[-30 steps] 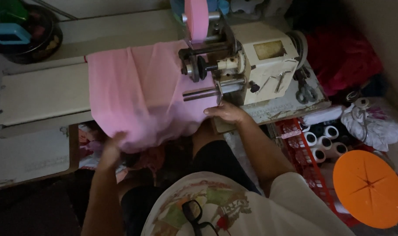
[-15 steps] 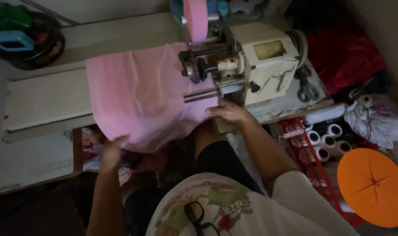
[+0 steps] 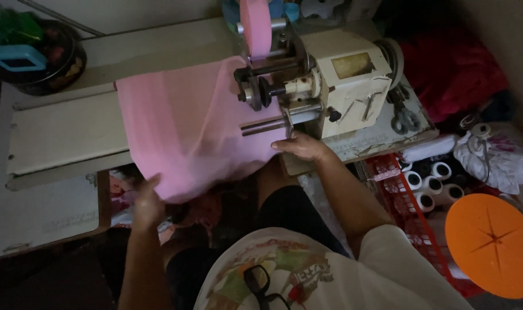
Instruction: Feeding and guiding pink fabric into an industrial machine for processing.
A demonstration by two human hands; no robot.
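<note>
Pink cloth [image 3: 187,126] is lying across the middle of the frame, draped from the pale table [image 3: 60,138] over its near edge, its right side running under the head of the cream machine [image 3: 336,86]. The right hand [image 3: 301,146] is resting flat, fingers extended, pressing the cloth edge just below the machine's rods; it is pinning rather than gripping. The left hand [image 3: 146,201], lower left of centre, is curling under the hanging hem, fingers partly hidden by the fabric, seemingly bunching it. Judging the feeding: the flat hand should be keeping the edge straight and taut against the guide, fingers well away from the moving parts, while the other hand is lifting slack so the weight is not dragging the cloth off line. The cloth is looking thin, smooth, softly creased, one plain shade. A pink roll [image 3: 256,26] is standing atop the machine. Thread spools [image 3: 428,178] are sitting in a red crate at right, near an orange disc [image 3: 491,241].
</note>
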